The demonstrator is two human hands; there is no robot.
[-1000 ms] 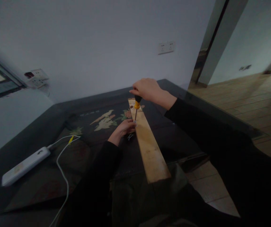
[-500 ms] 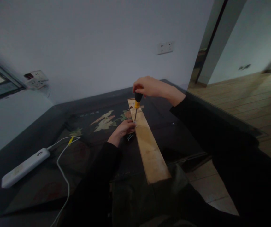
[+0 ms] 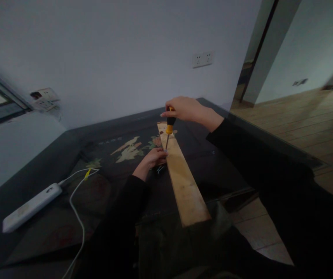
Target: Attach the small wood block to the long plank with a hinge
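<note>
A long pale wooden board [image 3: 183,182] lies on a dark table [image 3: 67,217] and juts over its near edge. My right hand [image 3: 183,109] grips the top of a black and yellow screwdriver [image 3: 169,130] that stands nearly upright, tip down on the board. My left hand [image 3: 153,158] rests at the board's left edge, its fingertips pinched at the screwdriver's tip. What they pinch is too small to make out. A few small dark pieces [image 3: 159,169] lie on the table just beside that hand.
A white power strip [image 3: 31,207] with a white cable [image 3: 77,197] lies on the table's left part. The tabletop bears a painted bird and flower design [image 3: 128,149]. Wall sockets [image 3: 203,59] sit behind; a doorway and wooden floor [image 3: 300,116] open to the right.
My right hand has turned on the screwdriver's handle, its fingers shifting round the top. The screwdriver, board and left hand stay where they were.
</note>
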